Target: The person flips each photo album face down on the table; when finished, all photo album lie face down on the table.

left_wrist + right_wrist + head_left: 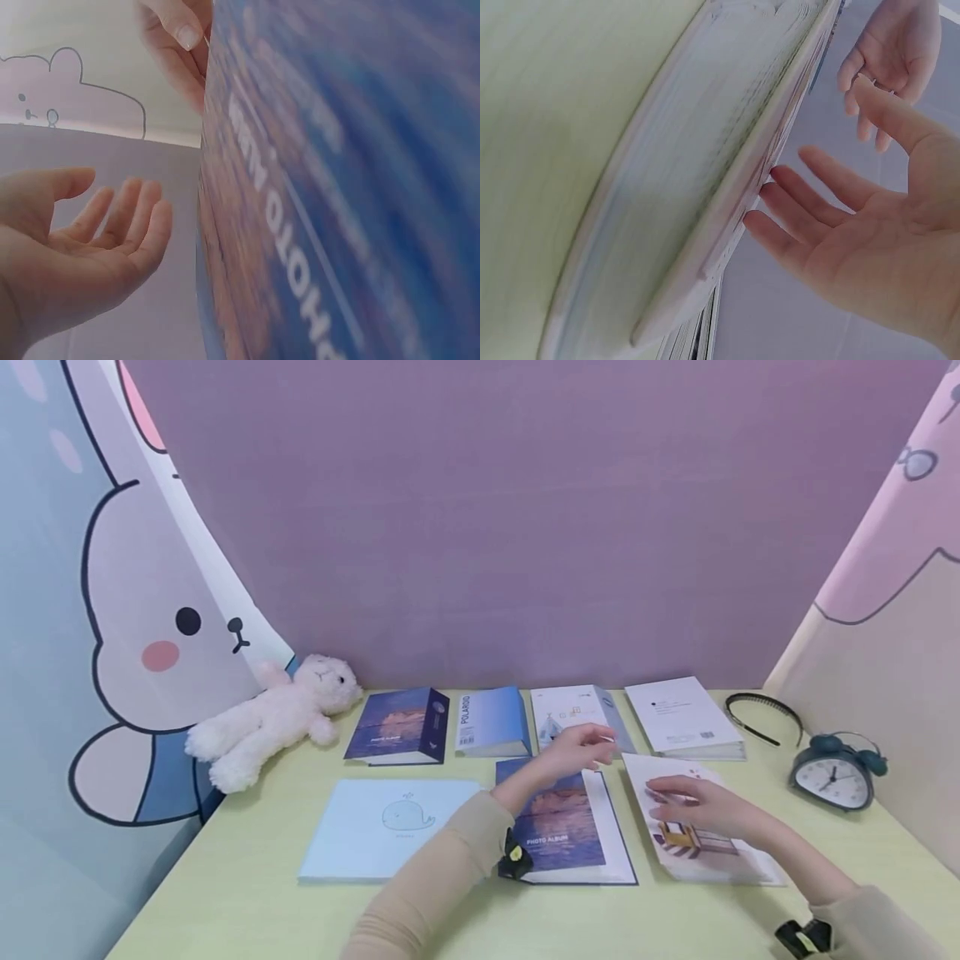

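Observation:
My left hand [573, 753] hovers over the far end of a dark blue photo album [558, 822], its fingers loosely bent around nothing. The left wrist view has the same hand [94, 251] palm up beside the blurred album cover [277, 187]. Over a white book with a house-like picture [697, 847] is my right hand [705, 810], fingers relaxed. In the right wrist view three fingertips of that hand [870, 225] overlap the edge of the book's cover, and its thick page block [720, 127] faces the camera.
A pale blue whale book [375, 827] lies at front left. Behind stand another photo album [393, 722], a Polaroid album [491, 718], a tent-picture book [566, 706] and a white book [678, 714]. A plush toy [277, 718], headband [757, 697] and alarm clock [832, 777] flank them.

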Demonstrator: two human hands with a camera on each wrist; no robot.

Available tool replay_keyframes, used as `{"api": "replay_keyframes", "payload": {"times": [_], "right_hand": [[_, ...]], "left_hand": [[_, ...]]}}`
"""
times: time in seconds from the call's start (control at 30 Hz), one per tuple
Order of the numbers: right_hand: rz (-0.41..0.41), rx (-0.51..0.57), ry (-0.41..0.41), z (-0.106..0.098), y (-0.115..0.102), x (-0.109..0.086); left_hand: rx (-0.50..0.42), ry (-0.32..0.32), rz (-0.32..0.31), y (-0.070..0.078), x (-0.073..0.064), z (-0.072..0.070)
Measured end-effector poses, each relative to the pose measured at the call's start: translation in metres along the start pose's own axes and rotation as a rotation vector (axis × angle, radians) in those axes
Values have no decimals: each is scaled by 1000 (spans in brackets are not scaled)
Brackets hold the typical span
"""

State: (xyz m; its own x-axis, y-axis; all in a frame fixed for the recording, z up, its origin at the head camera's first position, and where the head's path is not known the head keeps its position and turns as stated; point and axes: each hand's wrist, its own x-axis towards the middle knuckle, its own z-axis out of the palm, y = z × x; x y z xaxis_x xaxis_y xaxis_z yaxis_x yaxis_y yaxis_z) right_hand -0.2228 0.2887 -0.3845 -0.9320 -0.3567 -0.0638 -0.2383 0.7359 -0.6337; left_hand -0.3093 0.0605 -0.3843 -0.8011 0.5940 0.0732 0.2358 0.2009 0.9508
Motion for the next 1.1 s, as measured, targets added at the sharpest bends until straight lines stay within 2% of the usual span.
{"api": "replay_keyframes", "payload": {"times": [0.17,0.33,0.43,0.53,0.7,0.87,1.0,1.1], "right_hand": [[9,-14,15,-1,0,-4],[40,-26,-11,-1,4,-8],[73,-19,-23,0,7,-11],[67,-19,-27,1,11,-14],[-3,0,-59,1,17,-19],[-86,-2,-98,3,24,-26],[-161,72,-115,5,29,-31],[-218,107,-94,9,33,-34]], "left_hand": [[48,-49,-66,-1,3,7],[97,-160,-133,-1,1,9],[103,-213,-142,-2,0,9],[104,-245,-155,-5,2,11],[125,-293,-161,-4,2,13],[174,-310,-176,-6,1,16],[221,-332,-179,-6,1,20],[283,-329,-162,-6,1,23]]}}
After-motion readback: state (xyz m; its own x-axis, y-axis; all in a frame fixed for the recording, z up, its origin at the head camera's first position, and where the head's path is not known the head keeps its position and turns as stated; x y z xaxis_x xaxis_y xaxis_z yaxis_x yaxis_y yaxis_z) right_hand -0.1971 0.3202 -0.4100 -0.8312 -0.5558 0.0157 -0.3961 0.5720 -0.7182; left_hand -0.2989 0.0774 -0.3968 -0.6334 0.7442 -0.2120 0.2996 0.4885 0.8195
